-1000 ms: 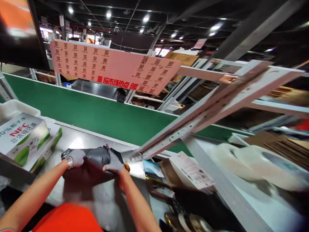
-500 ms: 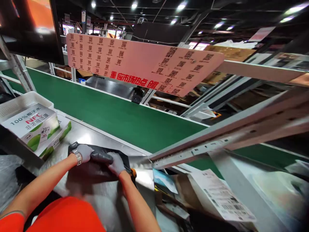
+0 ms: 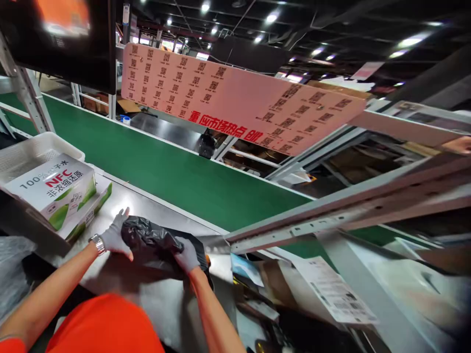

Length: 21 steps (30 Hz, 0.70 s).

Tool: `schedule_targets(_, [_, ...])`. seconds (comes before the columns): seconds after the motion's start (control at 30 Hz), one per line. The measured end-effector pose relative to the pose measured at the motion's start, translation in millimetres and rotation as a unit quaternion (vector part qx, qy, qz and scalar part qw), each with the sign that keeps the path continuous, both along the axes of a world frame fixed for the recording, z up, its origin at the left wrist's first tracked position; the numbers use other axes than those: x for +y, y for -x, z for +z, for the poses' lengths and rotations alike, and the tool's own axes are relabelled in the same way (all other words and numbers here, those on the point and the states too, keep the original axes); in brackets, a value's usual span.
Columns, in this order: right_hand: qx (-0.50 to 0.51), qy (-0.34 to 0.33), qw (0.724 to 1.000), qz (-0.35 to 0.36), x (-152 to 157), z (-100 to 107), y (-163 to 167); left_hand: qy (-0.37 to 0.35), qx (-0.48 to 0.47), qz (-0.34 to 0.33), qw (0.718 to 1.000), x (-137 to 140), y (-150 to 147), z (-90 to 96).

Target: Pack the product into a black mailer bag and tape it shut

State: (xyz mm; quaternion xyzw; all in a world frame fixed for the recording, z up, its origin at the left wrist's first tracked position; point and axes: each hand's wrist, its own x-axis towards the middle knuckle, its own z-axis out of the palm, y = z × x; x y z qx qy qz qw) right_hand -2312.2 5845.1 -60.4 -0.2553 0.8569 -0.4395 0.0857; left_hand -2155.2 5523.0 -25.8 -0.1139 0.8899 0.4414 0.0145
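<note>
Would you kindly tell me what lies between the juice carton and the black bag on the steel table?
In the head view, only the left hand and bare steel table separate carton and bag.

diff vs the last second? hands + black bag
The left hand has opened and let go, fingers spread beside the black plastic bag, which now looks bunched up rather than flat. The right hand keeps its grip on the bag. The bag stays on the steel table; the NFC juice cartons are unmoved.
</note>
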Motion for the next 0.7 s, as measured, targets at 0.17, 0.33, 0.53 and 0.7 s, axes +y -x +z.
schedule_targets(0.17, [0.007,-0.043,0.998,-0.05,8,-3,-37,0.107,0.061,-0.211,0.97,25,31,-15.9])
schedule_targets(0.33, [-0.019,-0.052,0.984,-0.169,17,-14,-85,0.096,0.082,-0.321,0.939,18,32,-14.5])
schedule_targets(0.53, [0.004,-0.079,0.983,-0.163,17,-15,-124,0.183,0.043,-0.351,0.917,22,28,-8.8])
schedule_targets(0.7, [0.053,-0.117,0.985,-0.116,12,-18,-123,0.261,0.02,-0.342,0.903,43,30,-1.3])
